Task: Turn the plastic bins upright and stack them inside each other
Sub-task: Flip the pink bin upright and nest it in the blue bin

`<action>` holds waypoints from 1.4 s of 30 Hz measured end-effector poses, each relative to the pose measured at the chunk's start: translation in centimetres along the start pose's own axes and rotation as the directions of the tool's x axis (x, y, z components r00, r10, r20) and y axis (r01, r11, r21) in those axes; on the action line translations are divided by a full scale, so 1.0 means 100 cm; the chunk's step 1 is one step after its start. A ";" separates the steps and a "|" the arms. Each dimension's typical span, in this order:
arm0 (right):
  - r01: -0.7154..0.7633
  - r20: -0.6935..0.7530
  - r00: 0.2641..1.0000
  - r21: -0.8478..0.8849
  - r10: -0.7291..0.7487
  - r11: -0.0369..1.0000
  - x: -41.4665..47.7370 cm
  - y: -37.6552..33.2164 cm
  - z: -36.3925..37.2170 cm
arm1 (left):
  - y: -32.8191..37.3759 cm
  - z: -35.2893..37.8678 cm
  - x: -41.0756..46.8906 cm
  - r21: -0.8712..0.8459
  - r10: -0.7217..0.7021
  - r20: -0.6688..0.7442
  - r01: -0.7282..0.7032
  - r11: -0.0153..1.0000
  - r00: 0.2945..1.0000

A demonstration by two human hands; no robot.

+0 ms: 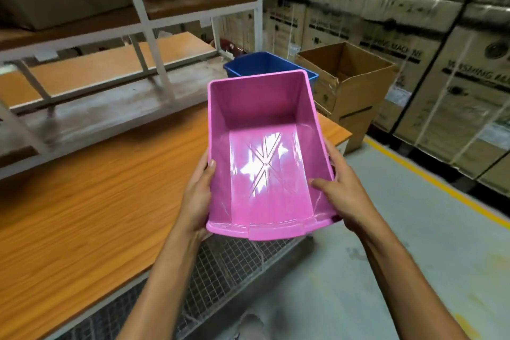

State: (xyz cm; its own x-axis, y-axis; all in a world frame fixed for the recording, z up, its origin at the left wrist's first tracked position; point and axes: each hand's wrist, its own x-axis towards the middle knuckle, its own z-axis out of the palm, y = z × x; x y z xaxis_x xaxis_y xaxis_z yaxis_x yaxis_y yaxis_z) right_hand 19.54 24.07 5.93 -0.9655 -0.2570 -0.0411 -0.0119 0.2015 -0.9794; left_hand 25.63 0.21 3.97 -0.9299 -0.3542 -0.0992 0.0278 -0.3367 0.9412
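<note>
**Pink bin held upright in both hands, over table edge**

Pink bin [265, 152] is open side up, held off the wooden table [96, 201], tilted a little toward the camera so the inside floor is in full view. It is empty, with glare on the bottom.

Left hand [197, 199] is clamped on the bin's left wall near the front corner: thumb over the rim, fingers hidden behind the wall. Right hand [342, 190] is clamped on the right wall: thumb inside the bin against the wall, fingers wrapped outside.

Blue bin [262, 65] sits beyond the pink one at the far end of the table, open side up, mostly hidden behind the pink rim. Cannot tell if the two touch.

Open cardboard box [347, 83] stands just right of the blue bin, off the table end. White metal rack [149, 27] with wooden shelves is at the table's far left. Stacked cartons [414, 22] line the back and right. Wire mesh [220, 265] shows below the table's front edge. Yellow line [441, 182] runs along the concrete floor.
</note>
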 end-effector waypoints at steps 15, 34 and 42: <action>0.262 0.059 0.964 -0.032 -0.260 0.964 0.199 -0.047 -0.080 | 0.039 0.108 0.167 -0.044 0.219 -0.046 -0.221 0.974 0.975; 0.304 0.348 0.905 -0.133 -0.243 0.943 0.464 -0.108 -0.120 | 0.076 0.179 0.353 -0.064 0.227 -0.155 -0.239 0.969 0.962; 0.282 0.451 0.869 -0.118 -0.201 0.952 0.538 -0.100 -0.111 | 0.071 0.193 0.394 -0.039 0.199 -0.254 -0.215 0.976 0.947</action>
State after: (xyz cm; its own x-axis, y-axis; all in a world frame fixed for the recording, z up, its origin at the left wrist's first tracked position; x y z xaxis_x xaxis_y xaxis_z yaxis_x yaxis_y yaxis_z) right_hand -35.21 18.71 15.70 -0.7196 -0.6907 0.0721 -0.3141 0.2311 -0.9208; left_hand -17.84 0.71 13.00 -0.7816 -0.6237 0.0109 0.2416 -0.2866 0.9271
